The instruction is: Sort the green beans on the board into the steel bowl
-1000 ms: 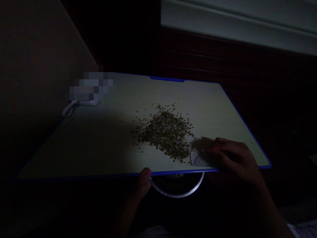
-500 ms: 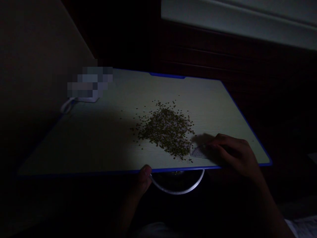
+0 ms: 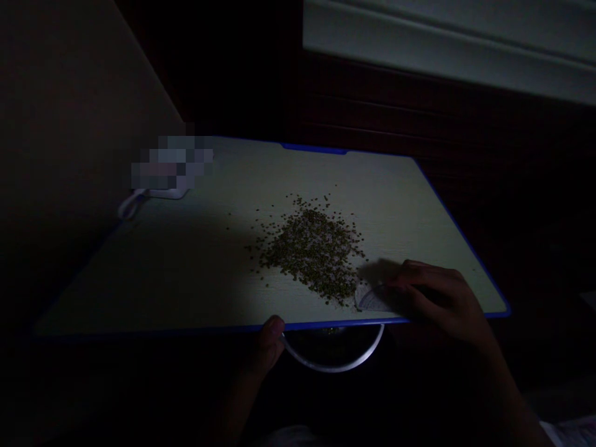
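Head camera looks down on a pale table top with a blue edge, lit only in its middle part; the room around it is very dark. A heap of small green-brown grains lies on the table top, a little right of its centre, with loose grains scattered around the heap.

The right hand rests on the table top near the front edge, just right of the heap. Its fingers are curled narrow and pinch a small pale flat piece, maybe a card or a scraper; what it is exactly I cannot tell. The piece stands with its edge on the table top, touching the nearest grains at the front right side of the heap.

The left hand is at the front edge of the table top, left of the heap and lower. Its thumb lies over the rim of a round metal bowl, and the other fingers are hidden in the dark below, so the hand appears closed on the rim. The bowl sits under the front edge of the table top, directly in front of the heap; only its front half shows, and a few grains seem to lie inside.

At the far left corner of the table top sits a white object with a cord, partly blurred.
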A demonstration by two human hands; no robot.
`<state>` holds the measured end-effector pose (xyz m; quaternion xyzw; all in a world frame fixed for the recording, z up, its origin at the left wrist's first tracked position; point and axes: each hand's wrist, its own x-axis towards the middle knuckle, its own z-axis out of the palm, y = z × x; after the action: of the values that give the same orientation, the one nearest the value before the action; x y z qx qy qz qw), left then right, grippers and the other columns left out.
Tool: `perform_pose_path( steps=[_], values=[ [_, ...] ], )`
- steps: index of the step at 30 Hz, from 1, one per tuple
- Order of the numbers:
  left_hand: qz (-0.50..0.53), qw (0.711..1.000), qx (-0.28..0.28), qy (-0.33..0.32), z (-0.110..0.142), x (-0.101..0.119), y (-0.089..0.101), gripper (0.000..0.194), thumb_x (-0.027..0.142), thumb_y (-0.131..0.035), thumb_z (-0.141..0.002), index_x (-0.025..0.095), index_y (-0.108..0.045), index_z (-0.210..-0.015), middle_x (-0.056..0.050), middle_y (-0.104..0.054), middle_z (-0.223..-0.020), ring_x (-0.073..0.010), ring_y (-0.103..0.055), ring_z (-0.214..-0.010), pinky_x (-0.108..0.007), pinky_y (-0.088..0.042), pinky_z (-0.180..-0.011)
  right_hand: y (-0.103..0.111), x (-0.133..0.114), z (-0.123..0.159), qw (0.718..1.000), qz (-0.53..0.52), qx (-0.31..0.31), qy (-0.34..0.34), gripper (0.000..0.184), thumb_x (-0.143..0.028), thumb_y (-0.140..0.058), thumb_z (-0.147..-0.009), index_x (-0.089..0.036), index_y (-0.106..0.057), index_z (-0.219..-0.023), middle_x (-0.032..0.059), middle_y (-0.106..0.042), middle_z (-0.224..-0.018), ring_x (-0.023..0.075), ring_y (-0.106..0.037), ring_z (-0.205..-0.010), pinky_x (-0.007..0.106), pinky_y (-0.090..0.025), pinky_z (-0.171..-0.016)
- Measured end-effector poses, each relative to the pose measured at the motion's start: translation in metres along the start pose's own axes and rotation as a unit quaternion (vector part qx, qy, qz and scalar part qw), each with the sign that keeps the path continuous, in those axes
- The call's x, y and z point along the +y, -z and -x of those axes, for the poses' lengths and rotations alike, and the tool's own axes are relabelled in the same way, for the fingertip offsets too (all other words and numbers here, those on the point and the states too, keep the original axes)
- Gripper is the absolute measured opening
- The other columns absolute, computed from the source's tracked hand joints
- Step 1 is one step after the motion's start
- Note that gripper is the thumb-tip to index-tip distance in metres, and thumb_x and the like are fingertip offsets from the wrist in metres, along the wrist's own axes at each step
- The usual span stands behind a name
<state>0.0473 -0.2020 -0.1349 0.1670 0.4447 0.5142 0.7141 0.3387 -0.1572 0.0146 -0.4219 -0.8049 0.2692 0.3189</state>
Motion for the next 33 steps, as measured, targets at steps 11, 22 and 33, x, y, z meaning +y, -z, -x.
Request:
perform_pose_path(
  steps=[11, 22, 33],
  values=[
    [-0.011, 1.000, 0.023, -0.004, -0.001, -0.002, 0.003, 0.039, 0.053, -0.077, -0.047, 0.024, -0.051, -0.046, 0.000, -0.052, -0.044, -0.0207, -0.052, -0.048, -0.046, -0.054, -0.064, 0.001, -0.001, -0.001, 1.000, 0.008, -0.005, 0.010, 0.013, -0.017, -0.057, -0.093, -0.022, -0.069, -0.093, 0.0019, -0.069, -0.081, 0.0141, -0.064, -0.072, 0.026, -0.047, -0.061],
    [-0.018, 1.000, -0.002, -0.004, 0.001, 0.005, -0.006, 0.044, 0.057, -0.076, -0.045, 0.026, -0.045, -0.043, 0.000, -0.048, -0.042, -0.0234, -0.055, -0.050, -0.045, -0.053, -0.061, 0.001, 0.003, 0.001, 0.999, 0.014, -0.014, 0.034, 0.014, -0.018, -0.059, -0.091, -0.023, -0.071, -0.095, 0.0037, -0.073, -0.088, 0.0171, -0.068, -0.079, 0.028, -0.051, -0.067],
    [-0.005, 1.000, 0.013, -0.017, -0.003, -0.004, 0.008, 0.038, 0.050, -0.076, -0.049, 0.026, -0.047, -0.048, 0.000, -0.049, -0.046, -0.0267, -0.057, -0.059, -0.044, -0.051, -0.063, 0.001, 0.000, 0.001, 1.000, -0.002, -0.004, 0.026, 0.014, -0.019, -0.059, -0.091, -0.023, -0.072, -0.093, 0.0037, -0.073, -0.084, 0.0179, -0.068, -0.077, 0.029, -0.050, -0.066]
  ],
)
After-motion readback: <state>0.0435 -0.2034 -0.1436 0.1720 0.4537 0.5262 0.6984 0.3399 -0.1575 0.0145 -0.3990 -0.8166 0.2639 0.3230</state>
